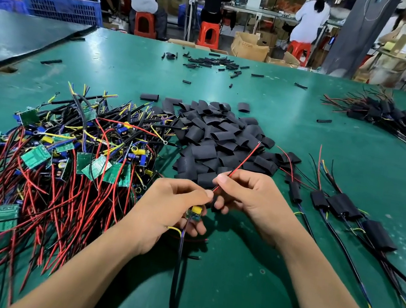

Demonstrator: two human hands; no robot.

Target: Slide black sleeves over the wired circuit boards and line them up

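My left hand [170,208] grips a small wired circuit board [195,213] with a yellow part; its black cable [177,271] hangs toward me. My right hand [248,197] pinches the board's red and black wires [242,162], which point up over the pile of flat black sleeves [217,142]. A heap of bare green boards with red and black wires [60,156] lies to the left. Several sleeved boards [344,206] lie side by side on the right.
The green table [241,283] carries small black tube pieces [212,63] at the back and a bundle of sleeved boards [382,115] at the far right. A dark mat [13,39] lies at the left. Seated people, red stools and blue crates stand beyond the table.
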